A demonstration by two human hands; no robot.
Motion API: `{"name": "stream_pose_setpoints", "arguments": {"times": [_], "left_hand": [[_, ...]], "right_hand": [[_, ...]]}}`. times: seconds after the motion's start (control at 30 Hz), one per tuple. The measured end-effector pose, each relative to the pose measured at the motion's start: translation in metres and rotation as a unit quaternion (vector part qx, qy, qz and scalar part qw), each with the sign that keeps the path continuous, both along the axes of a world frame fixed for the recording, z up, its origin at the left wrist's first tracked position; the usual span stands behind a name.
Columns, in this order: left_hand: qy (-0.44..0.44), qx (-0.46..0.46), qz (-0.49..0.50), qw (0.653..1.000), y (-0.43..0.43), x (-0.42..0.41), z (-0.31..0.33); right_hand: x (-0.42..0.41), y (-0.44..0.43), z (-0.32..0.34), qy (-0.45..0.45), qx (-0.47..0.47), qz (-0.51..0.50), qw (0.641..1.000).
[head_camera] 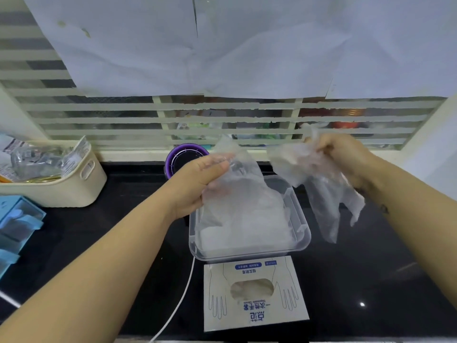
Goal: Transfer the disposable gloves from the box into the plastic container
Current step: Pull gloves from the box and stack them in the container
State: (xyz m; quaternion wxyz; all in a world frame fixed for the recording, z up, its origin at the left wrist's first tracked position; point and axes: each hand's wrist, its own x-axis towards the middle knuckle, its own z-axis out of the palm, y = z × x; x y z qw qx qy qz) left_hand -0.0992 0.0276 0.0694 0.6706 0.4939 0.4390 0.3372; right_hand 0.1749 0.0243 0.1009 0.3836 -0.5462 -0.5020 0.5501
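Working at the plastic container (302, 232): the left hand (197, 185) is pinching one glove (241, 174) in its grip above the container's pile (247, 226); the right hand (343, 154) is clutching a crumpled bunch (319, 186) beyond its right wall. The box (257, 311) is lying at its near side. Advisable: lowering each flat.

A cream basket (61, 191) of packets is seen on a black countertop (371, 280), near a purple-rimmed device (173, 154) and white cable (183, 293).
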Motion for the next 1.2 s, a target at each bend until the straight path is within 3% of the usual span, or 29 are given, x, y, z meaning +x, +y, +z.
{"name": "stream_pose_setpoints", "arguments": {"times": [0.13,0.27,0.4,0.47,0.57,0.67,0.77,0.83,0.9,0.97,1.0,1.07,1.1,1.2], "left_hand": [[-0.066,-0.019,0.001,0.998,0.005,0.005,0.012],[-0.195,-0.049,0.039,0.979,0.009,0.006,0.011],[-0.279,-0.059,0.098,0.953,0.009,0.005,0.003],[-0.229,-0.060,0.138,0.962,0.005,0.006,-0.007],[-0.039,-0.033,0.177,0.983,-0.002,0.005,-0.029],[0.204,0.075,0.137,0.966,-0.009,0.001,-0.046],[0.364,0.113,0.064,0.922,-0.015,-0.004,-0.054],[0.418,0.121,0.039,0.900,-0.022,-0.008,-0.056],[0.499,0.176,0.068,0.846,-0.028,-0.011,-0.053],[0.533,0.336,0.135,0.765,-0.033,-0.010,-0.048],[0.506,0.427,0.141,0.736,-0.035,-0.008,-0.045],[0.456,0.538,0.029,0.708,-0.036,0.001,-0.044],[0.457,0.527,-0.062,0.714,-0.035,0.006,-0.046],[0.526,0.310,-0.243,0.754,-0.024,0.016,-0.063]], "right_hand": [[-0.019,-0.006,-0.019,-0.088,-0.101,0.153,0.979],[-0.037,-0.011,-0.047,0.018,-0.203,0.094,0.974],[-0.042,-0.017,-0.066,0.156,-0.206,0.033,0.965],[-0.043,-0.017,-0.067,0.182,-0.197,0.014,0.963],[-0.041,-0.010,-0.067,0.141,-0.188,-0.013,0.972],[-0.033,-0.005,-0.064,-0.057,-0.161,-0.040,0.985],[-0.027,-0.002,-0.065,-0.269,-0.084,0.044,0.958],[-0.030,0.002,-0.067,-0.327,-0.041,0.113,0.938],[-0.035,0.006,-0.069,-0.364,-0.011,0.149,0.919],[-0.041,0.009,-0.071,-0.373,0.015,0.152,0.915],[-0.044,0.010,-0.072,-0.375,0.025,0.150,0.914],[-0.047,0.010,-0.074,-0.385,0.039,0.151,0.909],[-0.049,0.011,-0.075,-0.393,0.045,0.154,0.905],[-0.053,0.013,-0.077,-0.419,0.041,0.170,0.891]]}}
